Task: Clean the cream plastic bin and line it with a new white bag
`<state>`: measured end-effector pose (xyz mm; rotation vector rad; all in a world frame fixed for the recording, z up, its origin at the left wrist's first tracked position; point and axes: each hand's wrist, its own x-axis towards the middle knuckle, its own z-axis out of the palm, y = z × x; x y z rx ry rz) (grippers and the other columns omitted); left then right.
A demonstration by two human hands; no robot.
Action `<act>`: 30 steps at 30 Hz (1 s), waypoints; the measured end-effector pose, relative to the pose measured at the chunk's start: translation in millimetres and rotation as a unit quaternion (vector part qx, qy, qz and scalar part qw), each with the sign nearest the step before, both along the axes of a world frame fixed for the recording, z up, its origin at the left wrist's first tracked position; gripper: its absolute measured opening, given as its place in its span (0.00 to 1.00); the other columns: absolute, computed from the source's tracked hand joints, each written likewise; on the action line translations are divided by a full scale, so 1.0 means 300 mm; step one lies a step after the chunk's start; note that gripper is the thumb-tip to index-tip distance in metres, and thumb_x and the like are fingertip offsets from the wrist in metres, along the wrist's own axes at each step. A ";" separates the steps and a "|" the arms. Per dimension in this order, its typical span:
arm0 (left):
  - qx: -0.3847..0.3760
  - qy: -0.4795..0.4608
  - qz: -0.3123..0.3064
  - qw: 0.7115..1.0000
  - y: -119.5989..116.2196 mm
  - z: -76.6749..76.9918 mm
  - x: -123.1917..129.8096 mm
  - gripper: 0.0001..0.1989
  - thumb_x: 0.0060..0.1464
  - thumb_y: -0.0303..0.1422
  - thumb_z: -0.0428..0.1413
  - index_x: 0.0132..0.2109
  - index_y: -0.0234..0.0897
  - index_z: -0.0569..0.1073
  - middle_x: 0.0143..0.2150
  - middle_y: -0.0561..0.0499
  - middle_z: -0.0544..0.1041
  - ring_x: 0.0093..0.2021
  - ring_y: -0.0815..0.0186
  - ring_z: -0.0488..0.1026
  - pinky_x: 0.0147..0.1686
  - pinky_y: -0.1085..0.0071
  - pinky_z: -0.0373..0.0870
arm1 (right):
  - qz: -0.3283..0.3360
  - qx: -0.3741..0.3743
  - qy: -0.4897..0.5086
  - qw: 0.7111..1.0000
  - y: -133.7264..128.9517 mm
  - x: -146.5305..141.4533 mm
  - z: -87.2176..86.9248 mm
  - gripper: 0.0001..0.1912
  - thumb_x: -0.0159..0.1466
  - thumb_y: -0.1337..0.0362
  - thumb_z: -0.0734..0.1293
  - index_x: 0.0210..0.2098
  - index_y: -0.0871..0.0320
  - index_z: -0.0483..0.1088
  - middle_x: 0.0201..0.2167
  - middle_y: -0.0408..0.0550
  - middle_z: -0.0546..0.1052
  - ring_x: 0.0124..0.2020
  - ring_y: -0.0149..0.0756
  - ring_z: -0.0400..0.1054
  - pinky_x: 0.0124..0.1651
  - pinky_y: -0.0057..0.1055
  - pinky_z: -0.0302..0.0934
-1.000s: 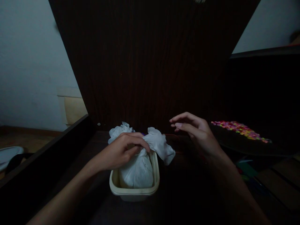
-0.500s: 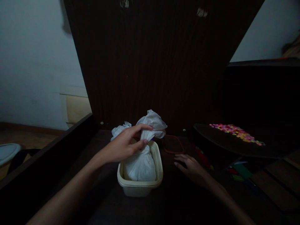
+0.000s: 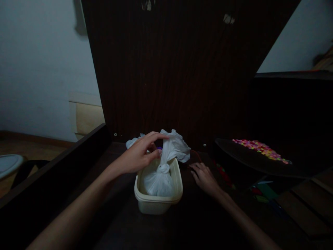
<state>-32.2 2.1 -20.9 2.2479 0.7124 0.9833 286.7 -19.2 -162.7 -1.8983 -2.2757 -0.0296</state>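
Note:
A pale cream plastic tub (image 3: pixel 159 199) stands on the dark wooden surface. Inside it sits a knotted white plastic bag (image 3: pixel 159 183), its loose top rising past the rim and flopping right. My left hand (image 3: pixel 144 152) is over the tub's left back corner, index finger against the bag's top and thumb apart from it, near the bag's neck. Right of the tub, my right hand (image 3: pixel 205 177) has its fingers bent at the edge of a lid with an orange-red rim (image 3: pixel 197 155). Hand and bag hide most of this lid.
Behind the tub rises a dark wooden panel (image 3: pixel 171 76). A raised board (image 3: pixel 59 163) runs along the left. Colourful beads (image 3: pixel 261 148) lie on a dark curved shelf (image 3: pixel 241 158) at right, with a green item (image 3: pixel 266 190) below. Another white bag (image 3: pixel 131 141) is behind my left hand.
My right hand has moved up to the lid's edge. My left fingers have shifted off the bag's neck, which shows its knot more plainly. The view has shifted slightly.

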 end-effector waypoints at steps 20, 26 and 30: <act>0.062 0.066 0.061 0.994 0.019 0.009 0.000 0.10 0.63 0.32 0.54 0.48 0.37 0.77 0.43 0.48 0.80 0.37 0.64 0.76 0.38 0.68 0.73 | 0.065 0.070 -0.044 0.994 -0.379 0.072 -0.077 0.20 0.68 0.70 0.59 0.49 0.50 0.79 0.49 0.53 0.81 0.49 0.45 0.76 0.52 0.44 0.70; 0.072 0.083 0.059 0.992 0.028 0.012 -0.016 0.10 0.64 0.31 0.54 0.47 0.37 0.79 0.43 0.49 0.81 0.39 0.64 0.77 0.39 0.69 0.72 | 0.079 0.084 -0.065 0.991 -0.425 0.069 -0.055 0.21 0.63 0.72 0.60 0.48 0.52 0.79 0.51 0.54 0.81 0.51 0.48 0.76 0.54 0.46 0.71; 0.075 0.108 0.065 0.989 0.031 0.018 -0.032 0.11 0.66 0.33 0.52 0.47 0.38 0.78 0.45 0.48 0.82 0.42 0.62 0.78 0.42 0.68 0.73 | 0.145 0.069 0.013 0.987 -0.392 0.011 0.128 0.20 0.59 0.75 0.60 0.45 0.53 0.77 0.47 0.52 0.80 0.46 0.41 0.77 0.46 0.34 0.73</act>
